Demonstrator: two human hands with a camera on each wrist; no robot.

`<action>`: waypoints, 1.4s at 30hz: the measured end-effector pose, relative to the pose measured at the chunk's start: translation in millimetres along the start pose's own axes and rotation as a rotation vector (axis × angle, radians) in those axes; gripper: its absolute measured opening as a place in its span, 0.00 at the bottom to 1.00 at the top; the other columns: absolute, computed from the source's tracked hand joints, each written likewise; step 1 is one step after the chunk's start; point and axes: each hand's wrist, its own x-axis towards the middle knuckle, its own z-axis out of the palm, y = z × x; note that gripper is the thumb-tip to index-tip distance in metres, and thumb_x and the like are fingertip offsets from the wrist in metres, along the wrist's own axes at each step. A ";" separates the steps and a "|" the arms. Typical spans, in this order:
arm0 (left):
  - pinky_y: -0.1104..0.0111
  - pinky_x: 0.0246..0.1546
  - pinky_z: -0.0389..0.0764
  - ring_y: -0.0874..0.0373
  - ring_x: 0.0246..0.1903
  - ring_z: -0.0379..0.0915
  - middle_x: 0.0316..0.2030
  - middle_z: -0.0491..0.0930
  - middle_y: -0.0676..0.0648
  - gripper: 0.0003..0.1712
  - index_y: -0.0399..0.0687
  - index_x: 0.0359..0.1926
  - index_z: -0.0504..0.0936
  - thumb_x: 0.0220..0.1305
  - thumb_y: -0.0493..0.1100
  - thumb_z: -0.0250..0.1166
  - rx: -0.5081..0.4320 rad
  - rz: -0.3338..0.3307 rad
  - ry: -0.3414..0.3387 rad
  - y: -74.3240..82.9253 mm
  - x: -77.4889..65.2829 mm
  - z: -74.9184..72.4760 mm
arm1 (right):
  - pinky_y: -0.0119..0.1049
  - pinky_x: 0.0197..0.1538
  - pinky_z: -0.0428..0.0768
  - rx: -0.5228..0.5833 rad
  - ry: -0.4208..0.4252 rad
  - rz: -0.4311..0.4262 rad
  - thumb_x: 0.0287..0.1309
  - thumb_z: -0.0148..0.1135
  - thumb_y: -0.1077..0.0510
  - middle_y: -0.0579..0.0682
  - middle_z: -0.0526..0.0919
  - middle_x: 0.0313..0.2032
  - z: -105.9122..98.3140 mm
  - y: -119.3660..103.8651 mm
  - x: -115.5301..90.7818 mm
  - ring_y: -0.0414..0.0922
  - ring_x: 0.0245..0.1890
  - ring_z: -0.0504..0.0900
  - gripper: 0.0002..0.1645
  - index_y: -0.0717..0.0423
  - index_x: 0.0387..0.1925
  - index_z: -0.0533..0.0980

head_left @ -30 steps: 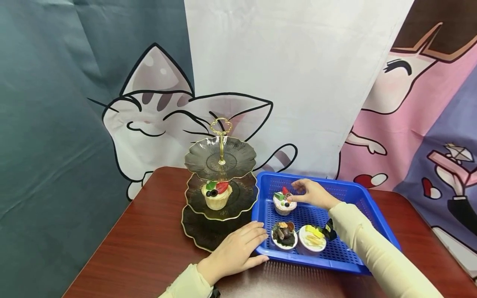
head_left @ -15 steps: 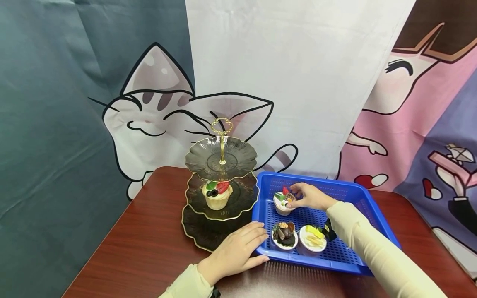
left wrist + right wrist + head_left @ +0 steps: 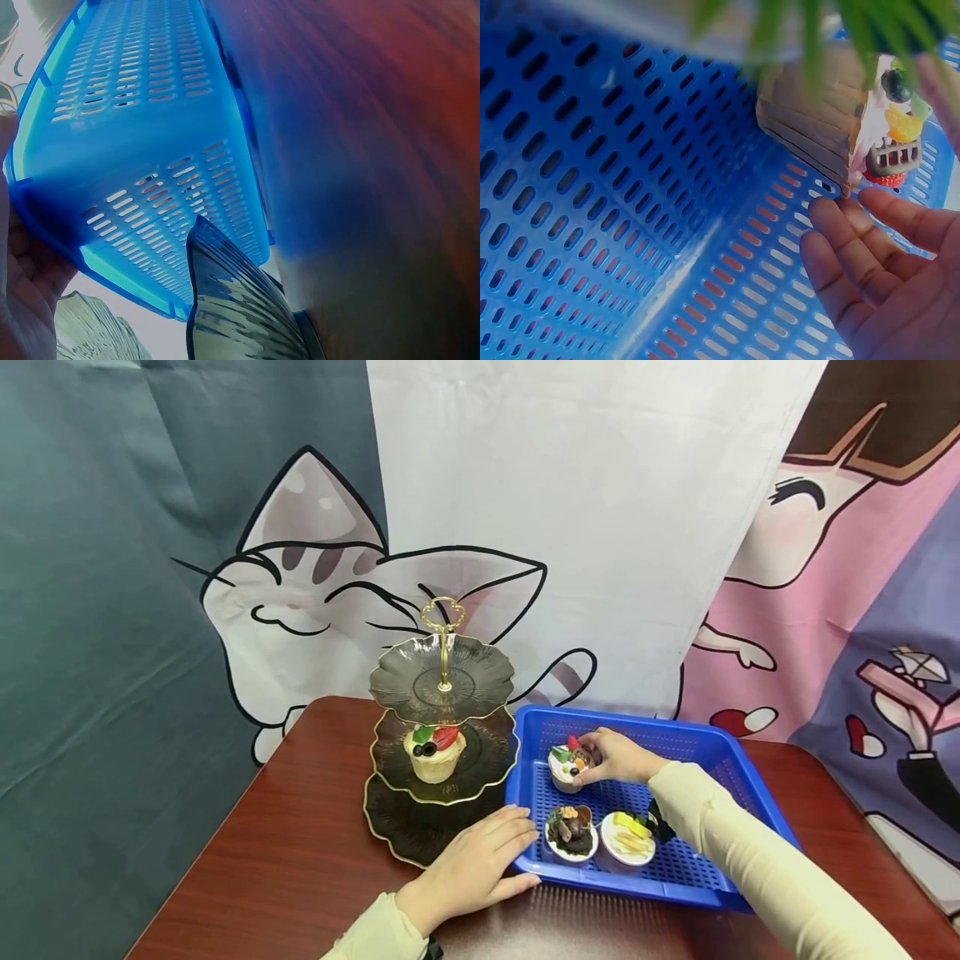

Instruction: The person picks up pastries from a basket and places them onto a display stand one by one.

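In the head view my right hand [image 3: 621, 756] holds the rim of a fruit-topped cupcake [image 3: 566, 768] inside the blue basket [image 3: 750, 793]. The right wrist view has its fingertips at the edge of the same cupcake [image 3: 810, 112], whose topping carries a strawberry and an orange slice. My left hand [image 3: 476, 864] rests on the near left corner of the basket, fingers fairly straight. A chocolate-topped cupcake [image 3: 572, 833] and a cup dessert with yellow fruit [image 3: 627, 840] stand near the basket's front wall.
Left of the basket stands a three-tier dark stand [image 3: 442, 681] with gold rims and a gold handle. Its middle plate bears a cream cupcake [image 3: 435, 756] with strawberry and dark berries. The reddish-brown table [image 3: 255, 843] meets a printed cloth backdrop [image 3: 600, 527].
My right hand's fingers have drawn in on the fruit-topped cupcake, with the thumb coming down to its near side. The cupcake looks slightly tilted now. The left hand has stayed in place.
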 end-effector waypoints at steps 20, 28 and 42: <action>0.68 0.71 0.65 0.56 0.60 0.72 0.51 0.81 0.50 0.27 0.45 0.50 0.81 0.58 0.58 0.66 0.002 0.009 0.009 -0.1 -0.4 -0.1 | 0.30 0.28 0.70 -0.029 0.004 0.014 0.41 0.76 0.45 0.46 0.74 0.25 12.9 0.0 4.3 0.39 0.24 0.70 0.30 0.61 0.38 0.74; 0.69 0.71 0.63 0.57 0.61 0.71 0.51 0.81 0.51 0.26 0.45 0.51 0.81 0.59 0.58 0.66 0.005 0.014 0.016 -0.2 -0.2 2.0 | 0.30 0.28 0.70 -0.006 0.026 0.008 0.41 0.76 0.45 0.47 0.75 0.27 14.3 2.3 3.0 0.39 0.25 0.70 0.32 0.63 0.41 0.74; 0.68 0.70 0.65 0.57 0.60 0.72 0.51 0.81 0.51 0.26 0.46 0.50 0.82 0.58 0.58 0.66 0.010 0.028 0.028 -1.4 -0.2 3.4 | 0.31 0.29 0.69 0.035 0.047 0.032 0.40 0.75 0.44 0.47 0.75 0.27 17.0 9.8 3.8 0.40 0.25 0.69 0.35 0.66 0.44 0.75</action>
